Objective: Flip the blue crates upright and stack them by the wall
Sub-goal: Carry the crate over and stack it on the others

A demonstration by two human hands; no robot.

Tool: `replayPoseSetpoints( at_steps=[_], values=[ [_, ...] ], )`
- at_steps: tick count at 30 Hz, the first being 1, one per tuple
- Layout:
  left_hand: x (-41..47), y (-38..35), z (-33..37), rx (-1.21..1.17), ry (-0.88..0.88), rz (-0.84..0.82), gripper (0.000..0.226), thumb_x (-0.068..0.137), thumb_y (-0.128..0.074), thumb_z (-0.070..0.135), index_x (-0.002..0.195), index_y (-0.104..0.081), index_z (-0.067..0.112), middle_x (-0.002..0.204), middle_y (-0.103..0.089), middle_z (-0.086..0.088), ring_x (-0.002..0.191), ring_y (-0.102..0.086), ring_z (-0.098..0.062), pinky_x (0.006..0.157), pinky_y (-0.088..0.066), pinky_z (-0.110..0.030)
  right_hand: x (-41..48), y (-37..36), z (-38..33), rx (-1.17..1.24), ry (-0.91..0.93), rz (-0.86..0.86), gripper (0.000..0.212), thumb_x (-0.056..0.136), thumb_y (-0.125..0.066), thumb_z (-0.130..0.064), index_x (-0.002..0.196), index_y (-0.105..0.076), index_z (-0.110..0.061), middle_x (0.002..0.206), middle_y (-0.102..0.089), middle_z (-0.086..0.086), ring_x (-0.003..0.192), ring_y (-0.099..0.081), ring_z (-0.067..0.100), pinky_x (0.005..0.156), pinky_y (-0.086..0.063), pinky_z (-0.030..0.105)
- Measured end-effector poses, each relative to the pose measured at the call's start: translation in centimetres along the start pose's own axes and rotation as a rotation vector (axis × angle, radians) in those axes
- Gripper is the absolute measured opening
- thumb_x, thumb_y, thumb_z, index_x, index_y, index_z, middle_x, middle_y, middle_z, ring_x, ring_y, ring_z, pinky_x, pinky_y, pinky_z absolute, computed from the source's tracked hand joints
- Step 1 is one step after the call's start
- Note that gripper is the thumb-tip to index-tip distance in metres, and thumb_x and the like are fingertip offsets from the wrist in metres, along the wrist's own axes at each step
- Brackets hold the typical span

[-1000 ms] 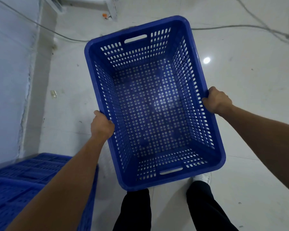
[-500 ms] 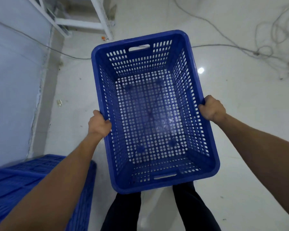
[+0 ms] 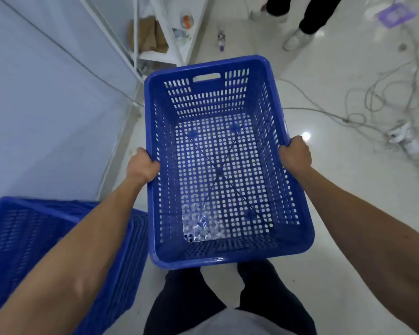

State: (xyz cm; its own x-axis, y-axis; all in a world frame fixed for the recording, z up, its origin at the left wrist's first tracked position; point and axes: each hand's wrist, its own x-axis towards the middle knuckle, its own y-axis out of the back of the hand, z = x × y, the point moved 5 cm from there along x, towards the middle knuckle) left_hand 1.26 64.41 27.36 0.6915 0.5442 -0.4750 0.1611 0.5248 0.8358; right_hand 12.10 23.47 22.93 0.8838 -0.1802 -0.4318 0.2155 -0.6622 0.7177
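Carrying a blue crate (image 3: 228, 177) open side up, clear of the floor (image 3: 348, 213), just ahead of the carrier's legs (image 3: 203, 298). Clamped on its two long rims at about mid-length: left grip (image 3: 143, 168) curled over the left rim, right grip (image 3: 295, 155) curled over the right. Flipped already, by the look of it; not yet set down or stacked.

Low on the left, partly behind the left forearm, a second blue crate (image 3: 46, 238) close to the wall (image 3: 46, 105); probably the place to stack, though hard to tell whether upright or overturned.

Farther out: a white shelf frame (image 3: 155, 54) against the wall ahead, loose cables (image 3: 373, 105) and a power strip (image 3: 402, 139) across the floor on the right, another person's legs (image 3: 300, 18) at the top.

Risks from here:
- Jamming or sitting crooked if lowered onto the second crate out of line, or onto an overturned one.
- Knocking the near left corner against that crate while swinging across.
- Catching a foot on a cable, with the view down blocked by the load.
- Clipping the shelf frame if carried too far forward.
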Motion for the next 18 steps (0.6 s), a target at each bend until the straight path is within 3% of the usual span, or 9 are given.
replayPoseSetpoints(
  at_steps=[3, 4, 8, 14, 18],
  values=[
    [-4.2, 3.6, -1.2, -0.006, 0.012, 0.073, 0.009, 0.09, -0.056, 0.013, 0.09, -0.05, 0.006, 0.084, -0.053, -0.007, 0.082, -0.051, -0.028, 0.071, -0.04, -0.035, -2.4, 1.8, -3.0, -0.025, 0.075, 0.051, 0.018, 0.094, -0.051, -0.025, 0.097, -0.043, -0.008, 0.096, -0.057, 0.009, 0.08, -0.055, 0.027, 0.064, -0.038, 0.034],
    [-5.5, 4.8, -1.8, -0.013, 0.02, 0.089, 0.009, 0.091, -0.055, 0.013, 0.09, -0.049, 0.005, 0.083, -0.051, -0.006, 0.082, -0.05, -0.028, 0.072, -0.039, -0.034, -3.1, 2.1, -4.1, -0.032, 0.093, 0.058, 0.02, 0.095, -0.051, -0.025, 0.099, -0.046, -0.006, 0.098, -0.058, 0.011, 0.083, -0.057, 0.029, 0.066, -0.04, 0.036],
    [-9.7, 9.4, -5.2, -0.033, 0.104, 0.198, 0.031, 0.093, -0.053, 0.016, 0.116, -0.046, -0.003, 0.104, -0.054, -0.017, 0.089, -0.05, -0.032, 0.075, -0.039, -0.035, -6.1, 2.6, -9.3, -0.062, 0.169, 0.036, 0.031, 0.095, -0.052, -0.025, 0.113, -0.052, -0.001, 0.112, -0.063, 0.016, 0.1, -0.062, 0.037, 0.08, -0.047, 0.042],
    [-16.0, 15.2, -11.0, -0.091, 0.208, 0.401, 0.037, 0.097, -0.053, 0.025, 0.117, -0.05, -0.006, 0.116, -0.061, -0.025, 0.105, -0.058, -0.042, 0.079, -0.043, -0.038, -11.3, 2.3, -17.8, -0.101, 0.318, -0.009, 0.035, 0.093, -0.052, -0.022, 0.12, -0.051, 0.0, 0.119, -0.062, 0.019, 0.105, -0.061, 0.04, 0.085, -0.049, 0.043],
    [-20.2, 18.6, -16.3, -0.152, 0.28, 0.495, 0.038, 0.097, -0.053, 0.025, 0.116, -0.05, -0.007, 0.117, -0.061, -0.027, 0.107, -0.059, -0.044, 0.083, -0.046, -0.04, -16.2, 1.1, -23.7, -0.131, 0.429, -0.054, 0.032, 0.091, -0.055, -0.02, 0.117, -0.055, -0.002, 0.114, -0.064, 0.015, 0.102, -0.062, 0.038, 0.075, -0.046, 0.037]
  ],
)
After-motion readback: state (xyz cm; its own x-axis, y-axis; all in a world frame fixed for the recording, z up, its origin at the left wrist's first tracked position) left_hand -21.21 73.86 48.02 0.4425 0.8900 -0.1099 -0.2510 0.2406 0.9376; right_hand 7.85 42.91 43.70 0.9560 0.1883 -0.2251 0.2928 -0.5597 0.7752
